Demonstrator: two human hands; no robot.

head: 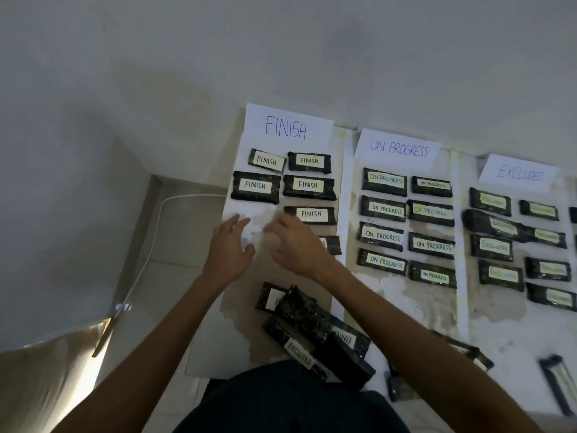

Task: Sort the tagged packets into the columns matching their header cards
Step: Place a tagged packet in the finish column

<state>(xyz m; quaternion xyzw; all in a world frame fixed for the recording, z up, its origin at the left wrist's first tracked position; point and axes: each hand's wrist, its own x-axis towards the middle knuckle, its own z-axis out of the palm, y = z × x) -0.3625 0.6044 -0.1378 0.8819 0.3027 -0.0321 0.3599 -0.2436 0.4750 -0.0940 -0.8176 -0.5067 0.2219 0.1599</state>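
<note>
Pale floor tiles meet a white wall in the head view, and stained paper sheets (pixel 499 332) laid over them make three columns. At their tops sit the FINISH card (pixel 285 128), the ON PROGRESS card (pixel 398 148) and the EXCLUDED card (pixel 520 173), each with rows of dark tagged packets below. A white cable (pixel 150 245) runs along the floor at the left.

The left hand (pixel 229 245) and right hand (pixel 296 245) hover side by side over a bare spot in the FINISH column. Both have their fingers spread and nothing in them. The right hand partly covers one half-hidden packet (pixel 333 245).

The unsorted pile (pixel 312 323) lies near the person's lap, its packets overlapping at odd angles, with an EXCLUDED-tagged packet (pixel 299 351) at the near edge.

The packets look flat, light and slightly pliable, wrapped in glossy film that is probably slick. A pinch across the long edges, thumb on the paper tag, would likely hold best. Lifting the top one first should keep the heap from sliding.
</note>
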